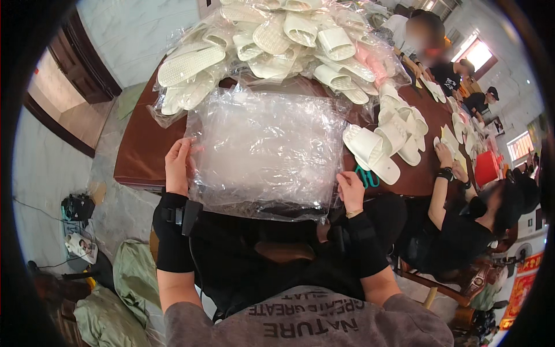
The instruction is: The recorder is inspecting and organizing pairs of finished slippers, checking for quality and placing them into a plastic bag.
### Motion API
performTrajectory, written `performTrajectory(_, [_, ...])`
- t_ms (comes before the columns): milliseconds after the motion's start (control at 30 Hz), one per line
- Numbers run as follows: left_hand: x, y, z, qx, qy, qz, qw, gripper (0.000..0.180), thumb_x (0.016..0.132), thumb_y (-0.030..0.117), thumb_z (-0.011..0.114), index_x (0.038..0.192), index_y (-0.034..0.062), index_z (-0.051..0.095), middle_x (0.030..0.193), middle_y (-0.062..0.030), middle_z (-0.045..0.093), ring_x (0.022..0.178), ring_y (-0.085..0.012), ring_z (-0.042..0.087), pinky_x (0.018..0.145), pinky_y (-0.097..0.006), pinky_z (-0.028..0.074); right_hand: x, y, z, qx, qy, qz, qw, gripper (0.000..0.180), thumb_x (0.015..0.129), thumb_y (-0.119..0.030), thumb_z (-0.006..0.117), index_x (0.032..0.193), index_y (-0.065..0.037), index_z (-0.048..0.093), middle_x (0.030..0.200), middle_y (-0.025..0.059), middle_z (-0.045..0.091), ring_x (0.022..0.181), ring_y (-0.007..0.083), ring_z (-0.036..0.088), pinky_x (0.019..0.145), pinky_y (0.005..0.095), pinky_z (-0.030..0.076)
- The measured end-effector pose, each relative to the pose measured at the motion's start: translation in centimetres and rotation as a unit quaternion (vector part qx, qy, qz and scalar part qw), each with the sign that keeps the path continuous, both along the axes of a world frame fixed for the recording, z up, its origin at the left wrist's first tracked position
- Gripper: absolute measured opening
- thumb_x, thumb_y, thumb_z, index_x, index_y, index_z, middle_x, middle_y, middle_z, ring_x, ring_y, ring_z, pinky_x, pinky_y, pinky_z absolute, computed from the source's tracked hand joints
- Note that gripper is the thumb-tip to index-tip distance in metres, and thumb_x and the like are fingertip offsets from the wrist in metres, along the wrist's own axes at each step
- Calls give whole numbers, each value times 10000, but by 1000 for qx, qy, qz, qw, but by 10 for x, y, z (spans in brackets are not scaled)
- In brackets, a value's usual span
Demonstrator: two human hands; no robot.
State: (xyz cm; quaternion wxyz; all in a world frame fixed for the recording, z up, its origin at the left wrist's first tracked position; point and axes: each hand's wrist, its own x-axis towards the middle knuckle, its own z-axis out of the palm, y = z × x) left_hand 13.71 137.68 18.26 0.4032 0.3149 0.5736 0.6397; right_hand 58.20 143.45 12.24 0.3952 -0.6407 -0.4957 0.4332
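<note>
A wide clear plastic bag lies flat in front of me, its lower edge reaching over the table's near side. It looks to be on top of other clear film; how many layers cannot be told. My left hand pinches the bag's left edge. At the bag's lower right edge, my right hand is closed, thumb against the fingers. Just right of the bag rest loose white slippers, with a teal green looped item partly under them, close to my right hand.
Beyond the bag rises a heap of white slippers in clear wrapping, with a pink bundle among them. The brown table runs off to the right, where co-workers handle slippers near a red container. Green sacks lie on the floor at left.
</note>
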Motion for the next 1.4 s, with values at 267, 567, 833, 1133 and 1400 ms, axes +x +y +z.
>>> performTrajectory(267, [-5,-5,-4,28,-12,-10,999,256,1036,236,491,1052,36,651,916,-122,742,422,-15,432,389,-185,307,13,15,14,77,11,64,995,91,873,-111,636,855,-22,625,761,3,613,654,90,540,576,243,423])
performTrajectory(567, [15,2,-6,14,27,-5,1000,211,1021,215,518,1039,48,646,831,-53,715,438,-20,405,399,-197,291,104,36,173,217,78,41,972,113,987,-214,507,998,-101,498,984,104,658,717,147,651,459,197,415])
performTrajectory(833, [41,17,-8,-12,84,-30,996,226,994,189,511,1032,5,636,860,-104,749,361,-68,420,357,-234,313,59,16,317,445,-241,-75,860,165,1008,-203,521,1059,-46,531,842,32,576,636,91,561,521,235,399])
performTrajectory(1133, [61,19,-28,-41,28,-55,997,250,1010,176,493,1160,-6,576,960,-131,729,593,-167,670,505,-253,497,-114,-9,188,282,-364,209,863,121,942,-146,533,1020,-69,481,730,206,580,683,424,606,611,465,477])
performTrajectory(1400, [69,25,-45,-43,-36,-50,997,212,1022,163,479,1134,5,566,974,-146,710,745,-234,716,592,-284,529,-209,-2,92,283,-168,275,904,163,913,-115,594,950,-19,467,827,208,632,757,416,633,662,458,501])
